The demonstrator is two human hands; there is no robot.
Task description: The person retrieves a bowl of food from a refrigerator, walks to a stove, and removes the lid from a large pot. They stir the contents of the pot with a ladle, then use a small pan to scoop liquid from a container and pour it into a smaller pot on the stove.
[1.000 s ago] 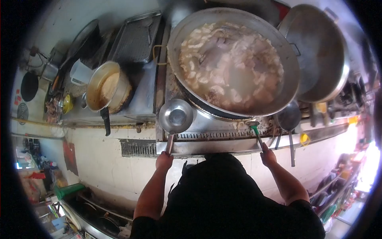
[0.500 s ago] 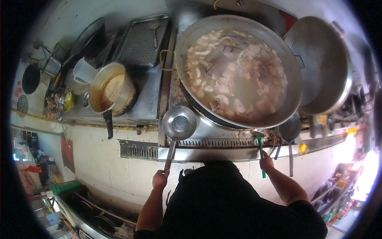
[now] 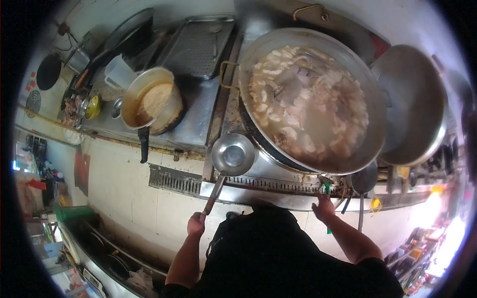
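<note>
My left hand [image 3: 196, 224] is closed around the wooden grip of a large metal ladle [image 3: 233, 155]. The ladle's bowl is over the stove's front edge, to the lower left of a big wok [image 3: 376, 134] filled with pale pieces of meat in cloudy broth [image 3: 308, 114]. On the other side, my right hand [image 3: 324, 207] has its fingers apart, by a green-handled tool [image 3: 327, 188] hanging at the stove front. The hand covers the middle of that handle; the head of the tool is too small to make out.
A second large wok [image 3: 412, 104] leans at the right. Near it hang a dark ladle [image 3: 365, 177] and yellow scissor-like handles [image 3: 376, 204]. Leftward stand a saucepan [image 3: 172, 99] with brown liquid, a plastic jug [image 3: 119, 72], a perforated tray [image 3: 196, 49] and a yellow bowl [image 3: 93, 107].
My right hand has loosened from the green handle and its fingers have spread. The left hand still holds the ladle. The view has tilted, shifting the woks rightward and down.
</note>
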